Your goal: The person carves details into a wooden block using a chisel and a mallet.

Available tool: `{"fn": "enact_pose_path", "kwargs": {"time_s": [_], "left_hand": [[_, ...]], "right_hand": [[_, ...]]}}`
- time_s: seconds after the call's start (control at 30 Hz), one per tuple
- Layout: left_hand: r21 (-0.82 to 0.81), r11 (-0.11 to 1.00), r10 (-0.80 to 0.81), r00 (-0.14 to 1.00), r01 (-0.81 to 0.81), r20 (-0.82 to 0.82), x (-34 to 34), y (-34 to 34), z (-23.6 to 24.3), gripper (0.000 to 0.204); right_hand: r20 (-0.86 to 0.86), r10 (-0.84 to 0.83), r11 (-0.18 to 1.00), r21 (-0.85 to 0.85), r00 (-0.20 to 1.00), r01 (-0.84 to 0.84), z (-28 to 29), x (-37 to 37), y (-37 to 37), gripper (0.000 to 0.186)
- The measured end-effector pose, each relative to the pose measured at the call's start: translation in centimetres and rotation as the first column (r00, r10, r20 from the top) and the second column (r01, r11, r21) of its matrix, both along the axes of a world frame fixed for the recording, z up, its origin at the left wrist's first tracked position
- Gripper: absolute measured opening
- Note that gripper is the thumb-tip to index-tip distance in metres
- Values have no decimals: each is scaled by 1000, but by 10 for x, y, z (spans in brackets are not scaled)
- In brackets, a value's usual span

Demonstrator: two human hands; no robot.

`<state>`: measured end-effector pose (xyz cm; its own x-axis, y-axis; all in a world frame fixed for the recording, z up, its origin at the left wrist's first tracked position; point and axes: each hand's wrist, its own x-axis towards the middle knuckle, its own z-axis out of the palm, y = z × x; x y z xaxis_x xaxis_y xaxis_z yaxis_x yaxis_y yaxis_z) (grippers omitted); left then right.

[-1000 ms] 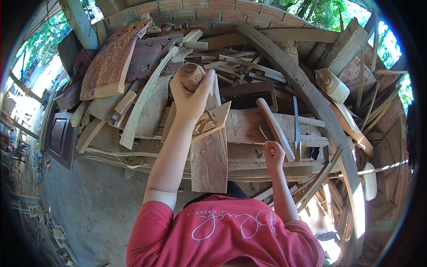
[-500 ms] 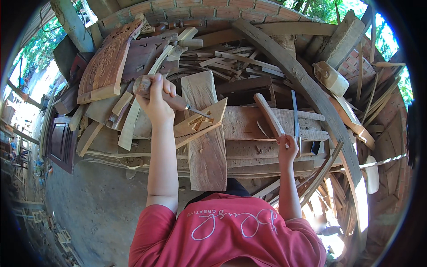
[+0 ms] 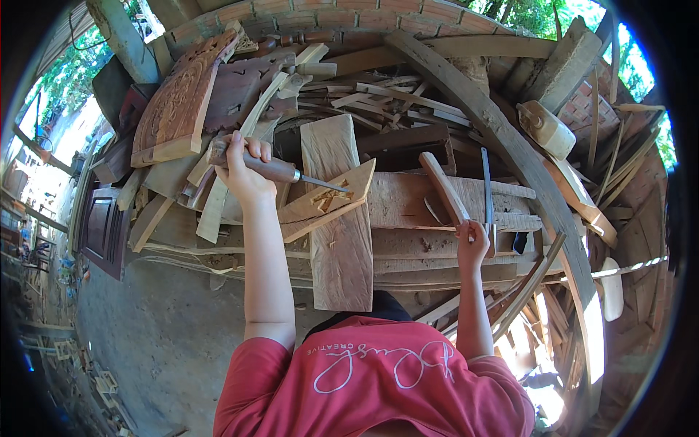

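Both hands grip: left hand [image 3: 250,178] a chisel [image 3: 282,170], right hand [image 3: 473,242] a wooden bar [image 3: 443,188], scrap wood [image 3: 419,100] piled beyond.

The chisel [image 3: 280,172] pairs a smooth brown wooden handle with a bare metal blade. The angled wood piece [image 3: 300,215] is pale and matt, its recess rough and splintered. The plank [image 3: 341,266] beneath shows coarse, unvarnished grain; the wooden bar [image 3: 442,186] looks smoother. The carved panel [image 3: 175,105] is reddish wood, the jug [image 3: 546,130] cloudy plastic, the T-shirt [image 3: 378,393] soft matt cloth, the wall [image 3: 349,20] rough brick.
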<state>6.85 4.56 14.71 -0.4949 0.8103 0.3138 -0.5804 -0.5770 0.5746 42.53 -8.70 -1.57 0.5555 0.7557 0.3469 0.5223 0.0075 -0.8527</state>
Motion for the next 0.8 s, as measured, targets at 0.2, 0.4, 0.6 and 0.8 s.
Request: {"fn": "enact_pose_path", "kwargs": {"time_s": [0.2,0.4,0.6,0.8], "left_hand": [[9,999,-48,999,48,12,-6,4,-5,17],[31,993,-112,993,111,27,-6,6,-9,16],[0,1000,8,997,-8,-81,11,0,5,21],[35,995,101,976,-96,-191,35,-11,19,15]], "right_hand": [[25,6,1000,14,1000,-7,-3,4,0,15],[10,-12,999,52,1000,12,-4,13,-1,15],[-27,-36,999,39,999,37,7,11,-3,14],[-29,-61,997,50,998,63,2,22,0,13]]}}
